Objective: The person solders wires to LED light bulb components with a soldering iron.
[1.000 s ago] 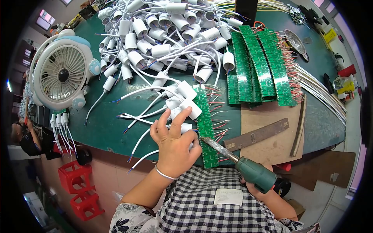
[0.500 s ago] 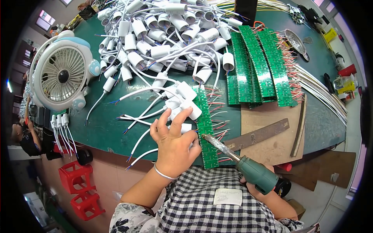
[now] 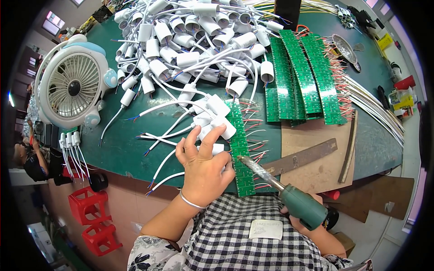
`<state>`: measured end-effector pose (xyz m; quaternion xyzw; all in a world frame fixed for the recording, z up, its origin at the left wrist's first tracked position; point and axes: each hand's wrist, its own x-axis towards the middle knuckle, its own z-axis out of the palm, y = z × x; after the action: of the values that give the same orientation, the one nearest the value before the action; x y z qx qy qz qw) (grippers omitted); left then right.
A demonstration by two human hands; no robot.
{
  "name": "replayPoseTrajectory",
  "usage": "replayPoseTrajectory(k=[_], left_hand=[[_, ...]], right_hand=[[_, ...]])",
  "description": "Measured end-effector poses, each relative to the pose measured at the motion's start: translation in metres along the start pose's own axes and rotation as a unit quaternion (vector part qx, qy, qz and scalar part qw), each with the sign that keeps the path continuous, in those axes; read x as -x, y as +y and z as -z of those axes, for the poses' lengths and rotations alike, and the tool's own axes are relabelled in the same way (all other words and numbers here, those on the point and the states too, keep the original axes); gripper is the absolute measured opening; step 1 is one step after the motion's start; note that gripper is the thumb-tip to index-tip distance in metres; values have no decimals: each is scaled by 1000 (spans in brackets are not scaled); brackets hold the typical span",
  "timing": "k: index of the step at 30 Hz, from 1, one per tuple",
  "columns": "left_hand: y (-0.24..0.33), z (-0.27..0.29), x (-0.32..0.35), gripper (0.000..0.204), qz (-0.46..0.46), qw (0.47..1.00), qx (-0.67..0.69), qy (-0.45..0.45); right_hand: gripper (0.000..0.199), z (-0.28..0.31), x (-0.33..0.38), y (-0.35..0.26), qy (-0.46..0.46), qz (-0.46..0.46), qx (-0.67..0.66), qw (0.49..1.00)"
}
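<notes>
Head view: from where I stood, everything turned on a narrow green circuit strip on the dark green table, its long axis running near to far, with the far end slightly to the left. It lay immediately right of the left hand, whose thumb and forefinger were bent together at its left edge; what they pinched, if anything, was hidden from me. The other fingers were raised and spread beside a loose group of white sockets. Of the two, the left hand was clearly nearer the strip. The right hand, farther off to the near right, had its fingers wrapped round the green handle of a soldering iron. That tool's shaft slanted left and away, crossing the strip's right edge, so its tip sat over the strip near the left fingers; contact I couldn't tell. Thin red and white wires stuck out rightward from the strip, and more green boards were stacked farther right.
</notes>
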<state>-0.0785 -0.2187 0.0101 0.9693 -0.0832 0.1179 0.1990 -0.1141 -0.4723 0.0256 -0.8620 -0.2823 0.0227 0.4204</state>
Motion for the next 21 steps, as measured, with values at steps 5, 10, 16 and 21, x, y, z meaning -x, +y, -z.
replayPoseTrajectory(k=[5, 10, 16, 21], left_hand=[[0, 0, 0, 8, -1, 1000, 1, -1], [0, 1, -2, 8, -11, 1000, 0, -1], [0, 2, -3, 8, -12, 1000, -3, -10], [-1, 4, -4, 8, -12, 1000, 0, -17]], right_hand=[[26, 8, 13, 8, -67, -38, -23, 997], [27, 7, 13, 8, -63, -47, -54, 995], [27, 3, 14, 9, -72, -85, -94, 989], [22, 6, 10, 5, -37, -17, 5, 999]])
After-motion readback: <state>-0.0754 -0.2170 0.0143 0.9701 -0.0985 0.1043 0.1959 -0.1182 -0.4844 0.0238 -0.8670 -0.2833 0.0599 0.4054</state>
